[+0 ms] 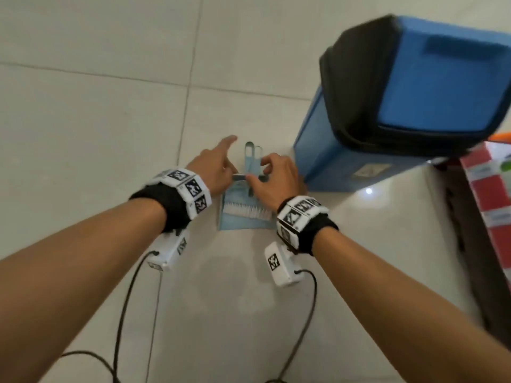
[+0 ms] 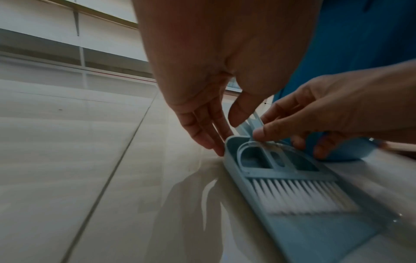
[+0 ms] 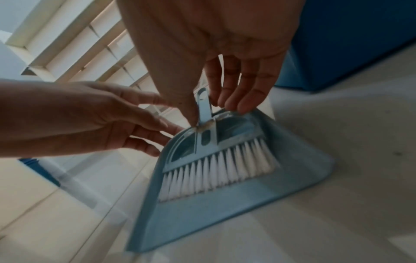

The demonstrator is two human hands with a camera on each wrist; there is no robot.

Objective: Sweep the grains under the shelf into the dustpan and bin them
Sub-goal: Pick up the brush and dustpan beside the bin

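Head view shows the pale blue plastic dustpan (image 1: 243, 221) lying flat on the glossy pale tiled floor (image 1: 96, 120), with the matching blue hand brush with white bristles (image 1: 247, 211) nested inside it, both handles pointing away from the person. The right hand (image 1: 276, 179) forms the working grip: thumb and fingers are bent round the brush where its handle meets the head, pinching it from both sides. The left hand (image 1: 214, 168) is spread, its straight fingertips pressing the dustpan's rear rim to steady it. Both pieces look light, thin and stiff, probably smooth enough to skate on the tile; the narrow handle neck seems the surest hold. Right of the grip, close by, stands the blue plastic bin with a black liner (image 1: 401, 100), limiting swing that way. Left of and beyond the grip the floor lies open. No grains show.
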